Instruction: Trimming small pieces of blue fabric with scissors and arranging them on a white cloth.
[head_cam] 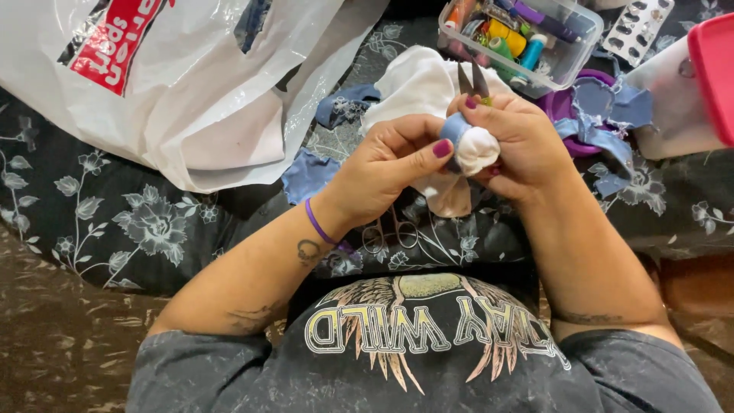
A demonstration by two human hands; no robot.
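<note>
because both hands meet at centre to steady it, the left hand (386, 172) pinches a small white stuffed bundle (478, 149) wrapped in blue cloth (456, 126), while the right hand (520, 141) cups it, snips (474, 80) poking out toward twelve o'clock.

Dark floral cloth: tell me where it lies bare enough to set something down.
The floral cloth lies bare at lower left, between the white plastic bag and the left hand. A smaller bare strip sits at right, below the blue fabric scraps. The top right is crowded: clear thread box, white cloth, and the right hand with the small fabric ball.
</note>
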